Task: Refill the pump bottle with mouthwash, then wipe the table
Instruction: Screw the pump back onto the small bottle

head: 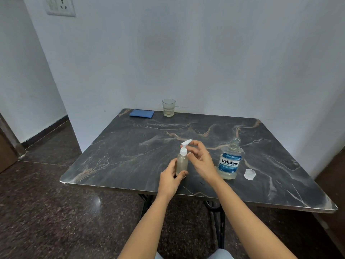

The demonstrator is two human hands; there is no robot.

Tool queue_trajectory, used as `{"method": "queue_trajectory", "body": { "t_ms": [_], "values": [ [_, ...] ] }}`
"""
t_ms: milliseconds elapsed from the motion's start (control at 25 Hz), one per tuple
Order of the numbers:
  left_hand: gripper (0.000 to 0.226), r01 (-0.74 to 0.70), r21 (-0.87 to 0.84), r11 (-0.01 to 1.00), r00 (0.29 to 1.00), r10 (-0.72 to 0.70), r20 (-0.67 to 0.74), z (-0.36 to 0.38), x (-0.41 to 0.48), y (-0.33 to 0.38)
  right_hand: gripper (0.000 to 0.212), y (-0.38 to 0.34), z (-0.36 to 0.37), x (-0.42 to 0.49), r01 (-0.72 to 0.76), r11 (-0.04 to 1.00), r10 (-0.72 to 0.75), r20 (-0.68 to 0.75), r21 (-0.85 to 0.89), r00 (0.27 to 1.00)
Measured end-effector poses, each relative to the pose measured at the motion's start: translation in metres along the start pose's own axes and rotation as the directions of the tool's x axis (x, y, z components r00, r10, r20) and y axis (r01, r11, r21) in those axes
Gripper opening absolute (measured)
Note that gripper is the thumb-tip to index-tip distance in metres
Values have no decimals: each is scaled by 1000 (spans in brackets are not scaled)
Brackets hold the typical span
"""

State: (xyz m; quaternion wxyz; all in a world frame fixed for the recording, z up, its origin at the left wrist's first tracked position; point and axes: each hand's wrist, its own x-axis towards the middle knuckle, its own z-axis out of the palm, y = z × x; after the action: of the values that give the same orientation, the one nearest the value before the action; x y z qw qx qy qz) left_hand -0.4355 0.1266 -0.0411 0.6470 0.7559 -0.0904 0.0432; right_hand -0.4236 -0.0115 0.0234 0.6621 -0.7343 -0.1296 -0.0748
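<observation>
A small clear pump bottle [182, 162] with a white pump head [184, 147] stands near the front of the dark marble table [130, 146]. My left hand [170, 179] is wrapped around its lower body. My right hand [200, 158] has its fingers at the pump collar and nozzle. To the right stands the mouthwash bottle [230, 162], blue-labelled and uncapped, with a little pale liquid at its bottom. Its clear cap [249, 174] rests on the table just right of it. A folded blue cloth [141, 113] lies at the back left edge.
A drinking glass [168, 107] with some liquid stands at the back edge by the white wall. The table's front edge lies just below my wrists. Dark stone floor spreads to the left, and a brown door edge [7, 146] shows at far left.
</observation>
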Motion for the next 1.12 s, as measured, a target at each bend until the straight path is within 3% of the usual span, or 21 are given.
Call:
{"method": "queue_trajectory", "body": {
  "t_ms": [200,400,560,800,960,1120],
  "values": [
    [47,0,3,1000,1000,0,5,0,0,0,36,3,0,0,-19,1000,20,-98,8,995],
    [46,7,-7,1000,1000,-7,5,0,0,-1,34,-5,-1,6,-7,999,10,51,-52,999],
    [47,19,-6,1000,1000,-19,4,0,1,-1,27,-2,-2,7,19,995,-18,16,-96,1000],
    [48,22,31,999,1000,-22,1,0,1,-2,29,-14,-9,16,-1,988,42,268,-152,962],
    [43,12,36,999,1000,-12,-2,1,-1,0,24,-18,-9,17,-52,994,70,195,-95,978],
    [47,7,89,996,1000,-5,-24,3,0,-1,27,-14,3,11,-68,995,69,26,-67,997]
  ]
}}
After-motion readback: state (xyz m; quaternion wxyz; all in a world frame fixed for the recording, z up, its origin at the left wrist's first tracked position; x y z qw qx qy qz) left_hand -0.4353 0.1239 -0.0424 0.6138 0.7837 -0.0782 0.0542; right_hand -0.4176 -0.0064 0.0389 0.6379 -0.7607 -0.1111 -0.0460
